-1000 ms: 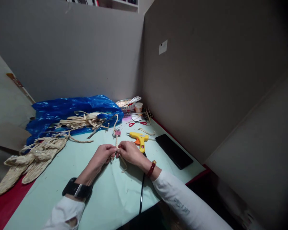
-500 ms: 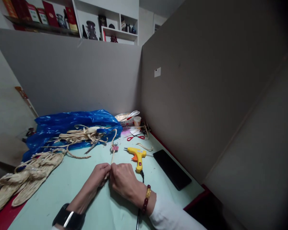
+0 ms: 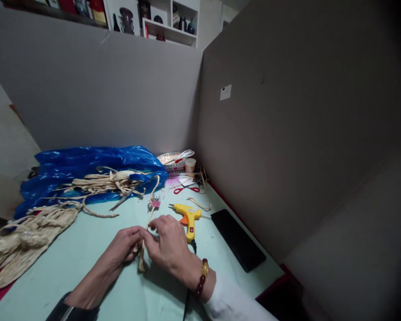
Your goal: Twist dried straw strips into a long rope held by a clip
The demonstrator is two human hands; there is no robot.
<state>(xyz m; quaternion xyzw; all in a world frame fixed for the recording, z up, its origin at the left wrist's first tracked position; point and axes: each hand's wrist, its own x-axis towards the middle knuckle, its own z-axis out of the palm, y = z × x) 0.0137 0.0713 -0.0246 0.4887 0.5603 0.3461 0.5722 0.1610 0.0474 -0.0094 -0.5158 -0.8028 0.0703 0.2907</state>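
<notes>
A thin pale straw cord (image 3: 150, 216) runs toward me from a pink binder clip (image 3: 155, 203) on the table. My left hand (image 3: 128, 243) pinches the cord, its fingers closed around it. From the other side, my right hand (image 3: 169, 238) meets the left fingertips, thumb and bent forefinger on the cord. Below the hands hangs a loose, flatter straw end (image 3: 142, 261). Just beyond my right hand lies a yellow glue gun (image 3: 190, 217) with an orange trigger, its nozzle facing left.
Behind, straw strips (image 3: 110, 182) lie on a blue plastic bag (image 3: 87, 160). Woven straw sandals (image 3: 33, 236) are at the left. A black phone (image 3: 237, 240) lies right. Red-handled scissors (image 3: 186, 190), a paper cup (image 3: 190, 166) and a basket (image 3: 167, 157) stand near the grey partition (image 3: 120, 89).
My hands have shifted slightly left and nearer to me along the cord. The right fingers have loosened and lifted a little, and the straw end now shows below. The view has tilted down.
</notes>
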